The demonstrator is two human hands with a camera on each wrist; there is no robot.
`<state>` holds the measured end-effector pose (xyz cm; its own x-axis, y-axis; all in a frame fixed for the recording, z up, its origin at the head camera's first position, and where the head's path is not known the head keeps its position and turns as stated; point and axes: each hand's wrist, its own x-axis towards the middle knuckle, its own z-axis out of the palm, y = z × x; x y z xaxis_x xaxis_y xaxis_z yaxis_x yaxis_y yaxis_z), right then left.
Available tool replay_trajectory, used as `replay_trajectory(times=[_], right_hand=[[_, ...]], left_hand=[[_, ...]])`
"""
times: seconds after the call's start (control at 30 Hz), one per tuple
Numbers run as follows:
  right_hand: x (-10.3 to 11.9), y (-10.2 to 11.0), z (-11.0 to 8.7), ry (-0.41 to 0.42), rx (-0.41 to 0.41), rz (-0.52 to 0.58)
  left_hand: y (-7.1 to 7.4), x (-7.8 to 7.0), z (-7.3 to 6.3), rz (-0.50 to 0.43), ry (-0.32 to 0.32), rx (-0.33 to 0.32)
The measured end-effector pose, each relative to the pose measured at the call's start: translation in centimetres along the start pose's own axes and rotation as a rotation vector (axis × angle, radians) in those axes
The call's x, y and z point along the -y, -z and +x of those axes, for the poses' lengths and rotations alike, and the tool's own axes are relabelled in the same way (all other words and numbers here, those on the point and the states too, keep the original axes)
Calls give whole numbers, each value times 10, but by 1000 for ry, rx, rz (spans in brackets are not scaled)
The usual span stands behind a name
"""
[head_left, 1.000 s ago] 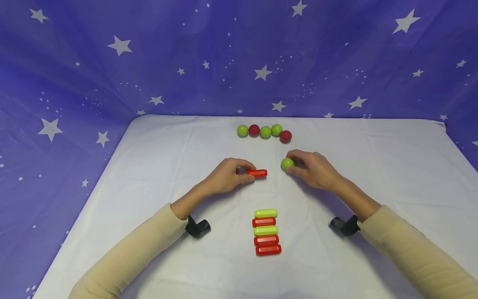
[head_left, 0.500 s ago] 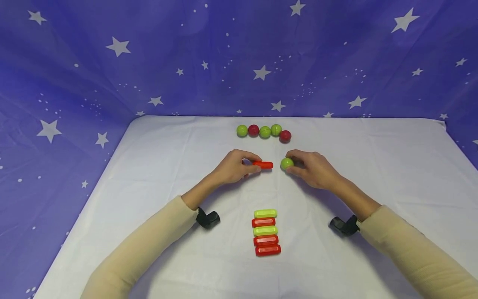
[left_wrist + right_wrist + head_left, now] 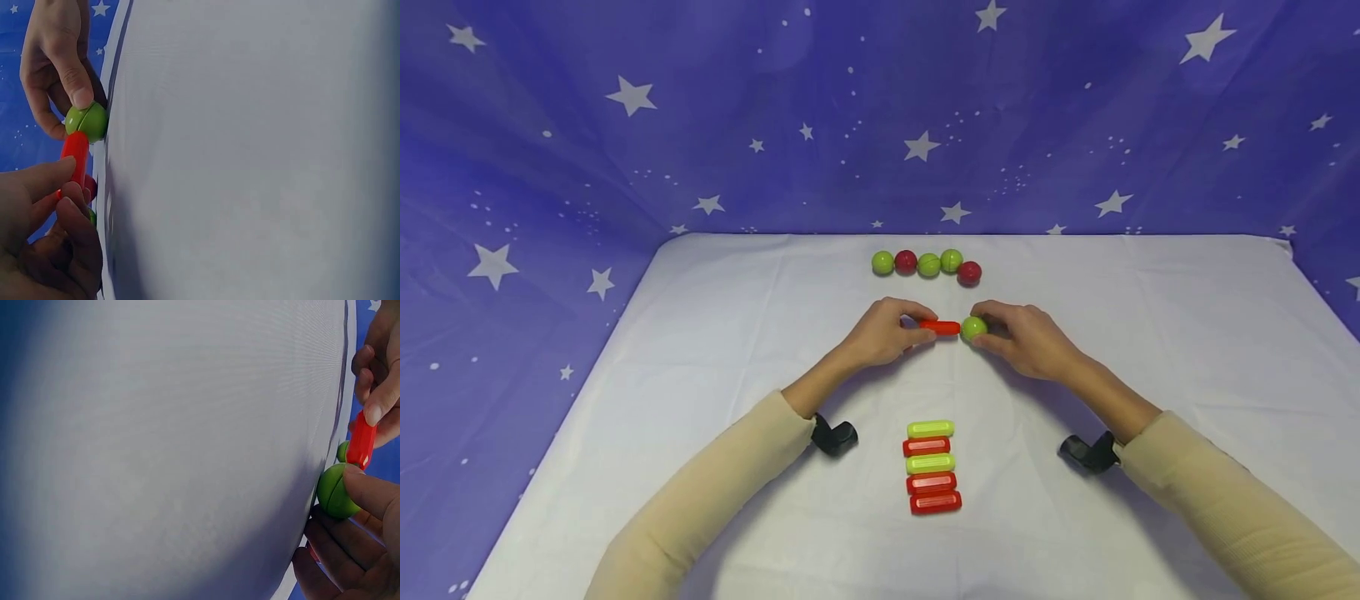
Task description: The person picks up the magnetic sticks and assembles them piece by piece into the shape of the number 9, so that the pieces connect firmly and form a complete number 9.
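My left hand point(image 3: 883, 333) pinches a short red plastic stick point(image 3: 945, 328) between thumb and fingers. The free end of that stick meets a green ball point(image 3: 973, 327), which my right hand point(image 3: 1033, 340) grips from its right side. In the left wrist view the red stick point(image 3: 75, 153) touches the green ball point(image 3: 87, 122), which has a seam line round it. From the right wrist the thumb and fingers hold the ball point(image 3: 337, 490) with the stick point(image 3: 360, 442) against it. Whether the stick's tip enters the ball cannot be told.
Several green and red balls point(image 3: 928, 265) form a row near the back of the white-covered table point(image 3: 737, 350). Closer to the front lie several red and yellow-green sticks point(image 3: 931, 464), stacked side by side. A blue star-patterned cloth point(image 3: 880, 117) hangs behind.
My left hand has moved right and slightly away from me with the red stick, closing the gap to the green ball. The right hand has stayed nearly still, holding the ball.
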<state>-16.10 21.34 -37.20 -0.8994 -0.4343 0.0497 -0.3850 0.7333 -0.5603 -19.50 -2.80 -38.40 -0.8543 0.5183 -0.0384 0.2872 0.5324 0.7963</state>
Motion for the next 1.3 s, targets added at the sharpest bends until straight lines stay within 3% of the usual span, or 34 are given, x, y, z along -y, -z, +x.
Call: replay_trajectory(times=[0.73,1.3], right_hand=[[1,-1,0,-19,6,-16],[0,-1,-1,19,11,-39]], left_hand=[[-3,3,5,-7,22,-1],[-2,6,4,-14,11,2]])
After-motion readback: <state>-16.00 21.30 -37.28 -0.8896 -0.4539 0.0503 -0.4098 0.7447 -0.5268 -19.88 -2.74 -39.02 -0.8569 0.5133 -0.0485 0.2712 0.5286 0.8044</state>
